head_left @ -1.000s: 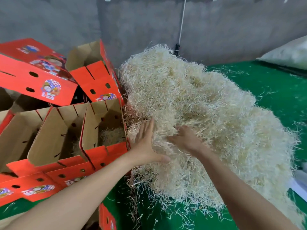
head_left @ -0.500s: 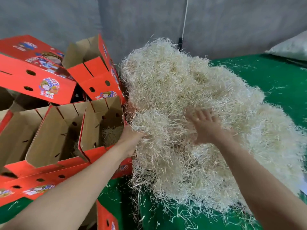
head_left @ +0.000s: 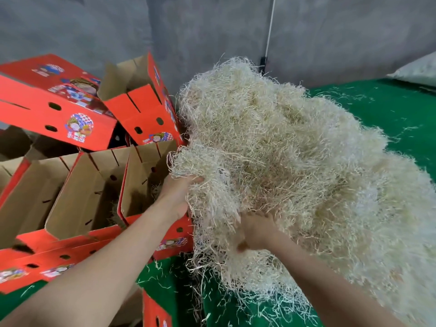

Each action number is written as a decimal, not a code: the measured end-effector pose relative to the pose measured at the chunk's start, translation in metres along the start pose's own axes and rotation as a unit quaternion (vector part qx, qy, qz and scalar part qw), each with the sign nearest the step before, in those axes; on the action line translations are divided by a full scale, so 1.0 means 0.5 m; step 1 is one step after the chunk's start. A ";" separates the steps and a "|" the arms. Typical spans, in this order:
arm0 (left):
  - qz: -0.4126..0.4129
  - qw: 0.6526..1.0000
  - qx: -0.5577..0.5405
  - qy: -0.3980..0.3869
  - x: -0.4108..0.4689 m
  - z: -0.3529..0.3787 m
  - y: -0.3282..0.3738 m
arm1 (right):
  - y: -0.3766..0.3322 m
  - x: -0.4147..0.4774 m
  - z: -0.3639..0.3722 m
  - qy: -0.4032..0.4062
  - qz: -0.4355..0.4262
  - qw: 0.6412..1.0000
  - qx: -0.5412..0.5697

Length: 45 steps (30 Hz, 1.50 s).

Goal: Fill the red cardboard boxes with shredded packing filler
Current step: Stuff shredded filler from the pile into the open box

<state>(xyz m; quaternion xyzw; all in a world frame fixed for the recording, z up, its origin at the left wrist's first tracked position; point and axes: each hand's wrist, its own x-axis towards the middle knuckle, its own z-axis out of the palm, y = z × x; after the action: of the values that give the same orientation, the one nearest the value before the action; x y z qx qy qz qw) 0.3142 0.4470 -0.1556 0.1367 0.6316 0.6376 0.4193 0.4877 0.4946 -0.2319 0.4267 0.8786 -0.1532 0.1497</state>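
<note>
A big mound of pale shredded filler covers the middle and right of the green surface. My left hand grips a clump at the mound's left edge, just above an open red cardboard box that holds a little filler. My right hand digs into the mound's lower front, fingers curled into the shreds and partly hidden by them. More open red boxes stand in a row to the left.
Two red boxes lie tilted behind the row, one with flaps open. Another red box corner pokes up at the bottom. A grey wall stands behind, the green surface carries stray shreds, and a white sack lies far right.
My left hand went from lying flat on the filler to gripping a clump at the mound's left edge. My right hand dropped from the mound's middle to its lower front.
</note>
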 end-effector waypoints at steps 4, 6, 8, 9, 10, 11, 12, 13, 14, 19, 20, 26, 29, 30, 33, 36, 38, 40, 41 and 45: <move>0.079 0.994 0.069 -0.012 0.000 -0.004 0.006 | 0.029 0.014 -0.081 0.142 0.016 0.965 0.218; 0.161 0.975 0.152 0.013 -0.006 -0.009 -0.001 | 0.048 0.003 -0.150 0.164 -0.005 0.897 0.410; 0.189 0.965 0.181 0.007 -0.017 -0.006 -0.012 | 0.053 -0.014 -0.193 0.161 -0.004 0.834 0.529; 0.177 0.968 0.179 -0.015 -0.020 -0.005 -0.019 | 0.050 -0.021 -0.199 0.155 0.006 0.815 0.558; 0.136 0.974 0.173 -0.048 -0.021 -0.004 -0.026 | 0.047 -0.025 -0.203 0.148 0.016 0.796 0.587; 0.076 0.977 0.170 -0.100 -0.023 -0.003 -0.032 | 0.043 -0.029 -0.203 0.145 0.028 0.771 0.619; 0.005 0.973 0.168 -0.160 -0.025 -0.003 -0.038 | 0.037 -0.034 -0.204 0.136 0.042 0.741 0.656; -0.048 0.959 0.181 -0.214 -0.026 -0.002 -0.045 | 0.031 -0.039 -0.206 0.118 0.049 0.702 0.701; -0.076 0.941 0.208 -0.257 -0.031 0.004 -0.048 | 0.025 -0.041 -0.203 0.098 0.051 0.664 0.740; -0.097 0.953 0.182 -0.220 -0.048 0.044 -0.086 | 0.020 -0.062 -0.184 0.015 -0.011 0.630 0.777; -0.100 0.961 0.154 -0.205 -0.049 0.047 -0.085 | 0.032 -0.066 -0.187 0.004 -0.047 0.631 0.774; -0.103 0.986 -0.041 -0.122 -0.034 0.022 -0.028 | 0.122 -0.059 -0.154 0.070 -0.074 0.858 0.503; -0.114 0.989 -0.046 -0.078 -0.024 0.023 -0.016 | 0.129 -0.027 -0.084 0.073 -0.002 0.926 0.371; -0.117 0.989 -0.046 -0.074 -0.028 0.025 -0.014 | 0.129 -0.016 -0.064 0.083 0.018 0.942 0.326; -0.116 0.988 -0.066 -0.079 -0.039 0.028 -0.007 | 0.133 0.009 -0.018 0.080 0.056 0.971 0.219; -0.095 0.988 -0.108 -0.063 -0.026 0.015 0.003 | 0.153 0.007 0.014 0.026 0.102 0.984 0.146; -0.084 0.989 -0.105 -0.060 -0.018 0.004 0.014 | 0.161 -0.009 -0.004 0.002 0.096 0.989 0.108; -0.066 0.993 -0.075 -0.064 -0.014 -0.006 0.020 | 0.163 -0.029 -0.064 -0.009 0.039 0.990 0.133; -0.059 0.993 -0.069 -0.071 -0.012 -0.010 0.020 | 0.161 -0.043 -0.108 -0.005 0.000 0.985 0.173; -0.045 0.991 -0.046 -0.115 -0.022 -0.008 0.016 | 0.103 -0.093 -0.255 0.125 -0.105 0.953 0.257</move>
<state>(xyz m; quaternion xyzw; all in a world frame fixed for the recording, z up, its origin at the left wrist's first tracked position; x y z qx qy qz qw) 0.3151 0.4375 -0.1449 0.1612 0.5545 0.6263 0.5237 0.5392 0.5428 -0.1052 0.3720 0.8612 -0.3339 -0.0923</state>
